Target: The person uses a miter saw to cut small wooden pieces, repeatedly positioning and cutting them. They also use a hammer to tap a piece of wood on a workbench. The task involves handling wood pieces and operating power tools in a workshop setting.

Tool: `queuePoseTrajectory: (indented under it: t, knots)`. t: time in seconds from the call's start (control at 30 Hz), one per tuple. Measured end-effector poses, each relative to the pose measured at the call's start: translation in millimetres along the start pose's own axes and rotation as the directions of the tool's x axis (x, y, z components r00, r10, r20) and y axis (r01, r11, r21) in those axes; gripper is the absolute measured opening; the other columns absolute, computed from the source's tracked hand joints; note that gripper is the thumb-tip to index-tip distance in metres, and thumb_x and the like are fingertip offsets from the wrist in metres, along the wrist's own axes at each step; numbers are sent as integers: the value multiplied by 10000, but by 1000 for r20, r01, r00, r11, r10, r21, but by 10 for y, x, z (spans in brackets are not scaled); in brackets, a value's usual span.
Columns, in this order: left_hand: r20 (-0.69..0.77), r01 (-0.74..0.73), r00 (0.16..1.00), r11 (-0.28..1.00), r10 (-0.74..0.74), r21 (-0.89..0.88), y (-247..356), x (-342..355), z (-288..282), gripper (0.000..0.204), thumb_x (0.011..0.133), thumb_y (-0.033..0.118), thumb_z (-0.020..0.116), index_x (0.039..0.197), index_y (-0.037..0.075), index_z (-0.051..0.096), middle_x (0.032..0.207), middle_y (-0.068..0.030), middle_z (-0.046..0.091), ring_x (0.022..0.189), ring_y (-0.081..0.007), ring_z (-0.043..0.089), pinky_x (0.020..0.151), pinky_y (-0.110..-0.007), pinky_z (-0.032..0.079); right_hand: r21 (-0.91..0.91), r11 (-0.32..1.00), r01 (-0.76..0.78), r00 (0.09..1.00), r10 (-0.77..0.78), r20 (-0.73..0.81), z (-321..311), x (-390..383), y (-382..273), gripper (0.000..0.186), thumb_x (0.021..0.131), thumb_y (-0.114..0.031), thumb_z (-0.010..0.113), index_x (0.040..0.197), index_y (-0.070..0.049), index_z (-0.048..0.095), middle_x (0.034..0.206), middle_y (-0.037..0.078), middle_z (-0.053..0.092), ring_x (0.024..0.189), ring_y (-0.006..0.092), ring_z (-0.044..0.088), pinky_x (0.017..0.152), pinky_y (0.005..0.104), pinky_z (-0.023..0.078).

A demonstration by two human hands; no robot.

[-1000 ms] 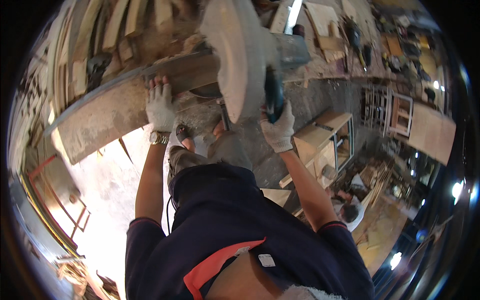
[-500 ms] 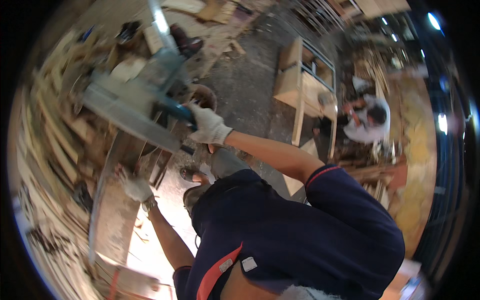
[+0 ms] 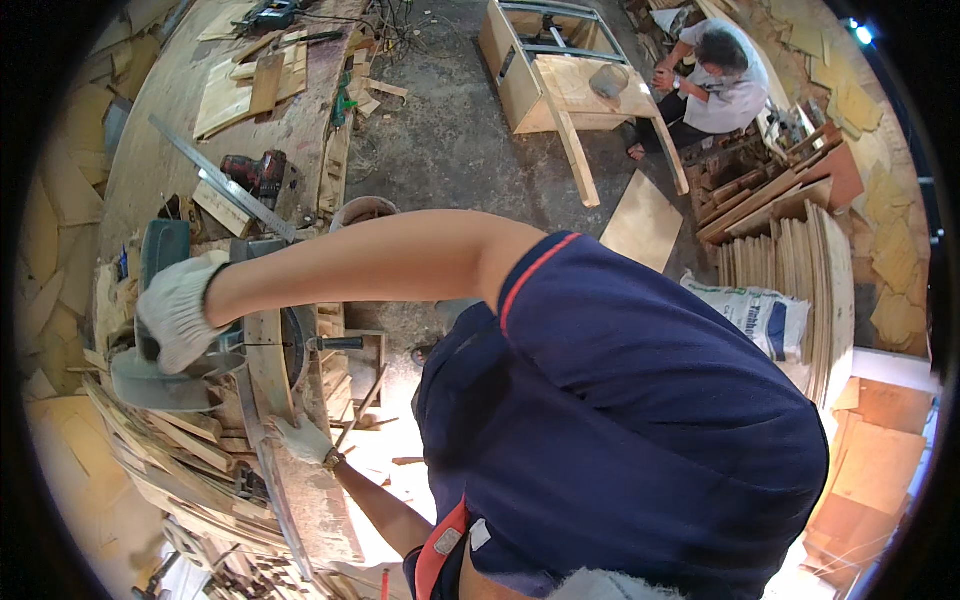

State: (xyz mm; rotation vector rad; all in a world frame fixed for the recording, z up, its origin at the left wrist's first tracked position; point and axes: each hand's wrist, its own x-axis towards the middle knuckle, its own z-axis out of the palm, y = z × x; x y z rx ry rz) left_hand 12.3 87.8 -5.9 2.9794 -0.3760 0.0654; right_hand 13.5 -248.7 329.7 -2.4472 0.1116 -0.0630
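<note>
My right hand (image 3: 182,312), in a white knit glove, reaches across to the far left and is closed round the handle of a mitre saw. The saw's teal body (image 3: 165,245) and grey blade guard (image 3: 160,385) show on either side of the hand; the blade itself is hidden. A pale wooden board (image 3: 267,365) lies on the saw's base beside the round turntable (image 3: 294,345). At the board's near end, my gloved left hand (image 3: 303,441) grips it, its fingers partly hidden. A watch sits on the left wrist. The saw's black knob (image 3: 340,343) sticks out toward me.
On the bench are a metal ruler (image 3: 220,180), a red-and-black drill (image 3: 255,175) and wood pieces (image 3: 255,88). Wood strips (image 3: 190,440) pile up behind the saw. Another person (image 3: 715,80) crouches by a wooden cabinet (image 3: 560,95), near stacked boards (image 3: 800,265) and a white sack (image 3: 750,315).
My right hand and the saw head have moved away from my body, toward the far left. My left hand has come onto the board beside the turntable. The whole view has shifted.
</note>
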Motion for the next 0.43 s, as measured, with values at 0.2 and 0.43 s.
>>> queuePoseTrajectory:
  t: [0.2, 0.43]
  knots:
    - [-155, 43, 987, 998, -50, -51, 343, -624, -308, 575, 1028, 351, 593, 1482, 4, 527, 1117, -280, 725, 857, -364, 749, 662, -468, 576, 531, 844, 70, 996, -25, -91, -127, 45, 89, 541, 883, -486, 610, 1051, 6, 756, 960, 223, 753, 850, 378, 740, 755, 485, 583]
    - [-363, -170, 931, 915, 28, -365, 575, -1567, -120, 633, 1068, 438, 562, 1383, -111, 575, 1177, -323, 707, 992, -386, 749, 778, -465, 602, 416, 902, 118, 977, -180, 114, 714, -548, 1160, 522, 1031, -460, 512, 1286, -39, 686, 1113, 243, 746, 1021, 317, 746, 923, 480, 579]
